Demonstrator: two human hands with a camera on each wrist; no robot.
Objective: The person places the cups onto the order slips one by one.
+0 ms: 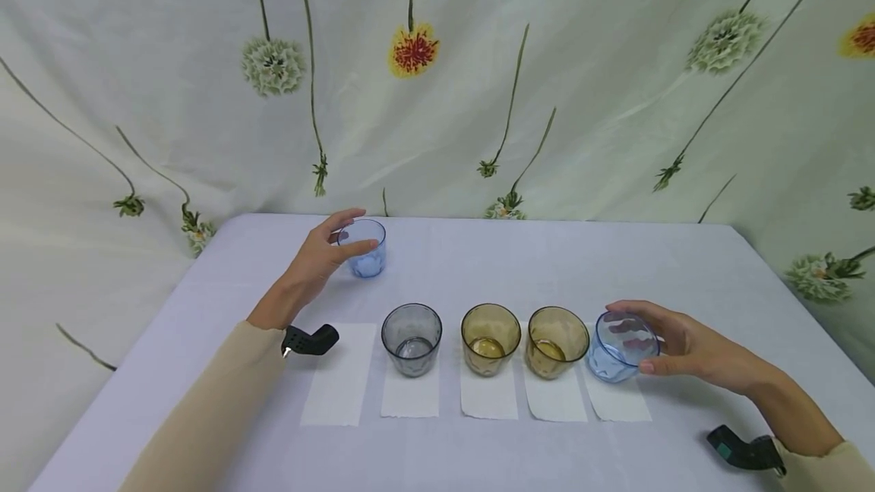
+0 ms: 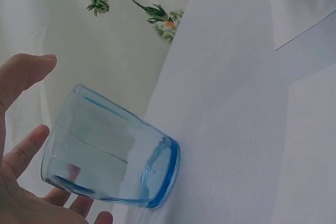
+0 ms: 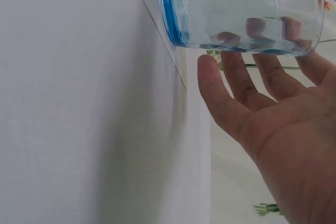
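Note:
At the table's back left, a blue glass (image 1: 368,260) stands upright, with my left hand (image 1: 321,253) spread around its rim. The left wrist view shows a gap between the thumb (image 2: 31,72) and this glass (image 2: 113,148); other fingers lie beside and behind it. On the right, my right hand (image 1: 697,344) holds a second blue glass (image 1: 611,363) between thumb and fingers, the thumb at its rim. Its base is at the rightmost paper strip. Through the clear wall of that glass (image 3: 241,3), fingertips show in the right wrist view.
A grey glass (image 1: 412,348) and two amber glasses, one left (image 1: 489,344) and one right (image 1: 557,348), stand in a row on white paper strips. Another paper strip (image 1: 335,393) lies at the left of the row on the white table (image 1: 478,454). A flowered cloth (image 1: 601,135) hangs behind.

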